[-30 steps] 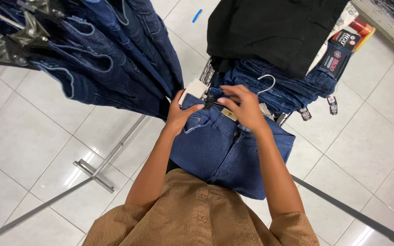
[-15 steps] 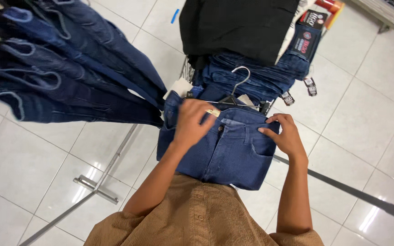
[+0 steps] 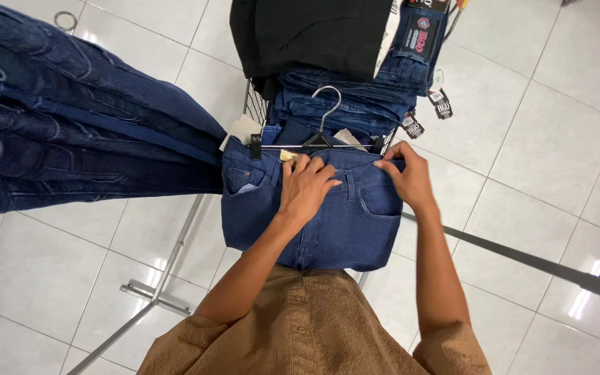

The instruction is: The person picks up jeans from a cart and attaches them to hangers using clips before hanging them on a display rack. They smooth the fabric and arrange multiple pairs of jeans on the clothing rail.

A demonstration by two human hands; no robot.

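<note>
So, over on the far left a bunch of dark blue jeans (image 3: 71, 139) was seen hanging in a tight row, fanned out sideways above the white tiled floor (image 3: 43, 278), with a metal rack leg (image 3: 154, 298) stretched across the tiles beneath them. Moving toward the middle, a pair of blue jeans (image 3: 328, 222) was held up flat, clipped at the waistband to a black clip hanger (image 3: 321, 142) whose metal hook was pointed up. The left hand (image 3: 307, 187) was laid flat on the front of those jeans near the button, fingers spread and pressed onto the denim rather than curled around anything. Just right of that, the right hand (image 3: 407, 177) was pinched onto the right corner of the waistband, right next to the hanger's right clip, so the cloth was gripped between thumb and fingers. Behind the hanger a stack of folded blue jeans (image 3: 355, 104) was parked on a wire rack, with a black garment (image 3: 307, 35) draped above it and some paper tags (image 3: 428, 111) dangling off the right side. Further right, a metal rail (image 3: 522, 260) was run diagonally across the floor. At the bottom, a tan ribbed shirt (image 3: 307, 326) was worn by the person.
</note>
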